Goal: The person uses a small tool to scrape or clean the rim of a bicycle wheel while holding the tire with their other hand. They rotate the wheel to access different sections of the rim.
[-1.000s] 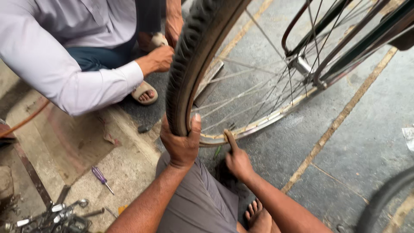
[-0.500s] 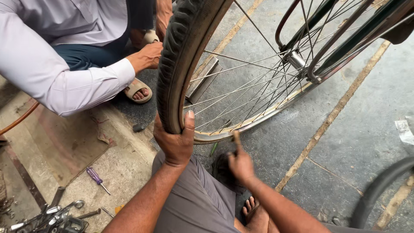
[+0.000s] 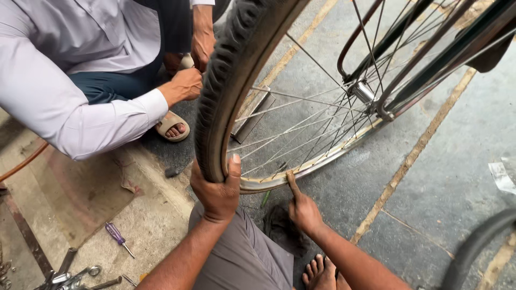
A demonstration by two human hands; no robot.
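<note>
Left hand [image 3: 216, 192] clenched around black tyre [image 3: 228, 80], thumb up along sidewall | right hand [image 3: 302, 208] gripped on a thin lever pressed against metal rim [image 3: 322, 158] | wheel held upright over concrete floor [image 3: 430, 177] | co-worker's hand [image 3: 185, 85] touching tyre's far side | purple screwdriver [image 3: 117, 236] lying left.

head cam | steep downward view | close over wheel rim [image 3: 322, 161]

Tyre [image 3: 226, 80] stands between hands, screwdriver [image 3: 118, 238] on the ground left, another person behind it
</note>
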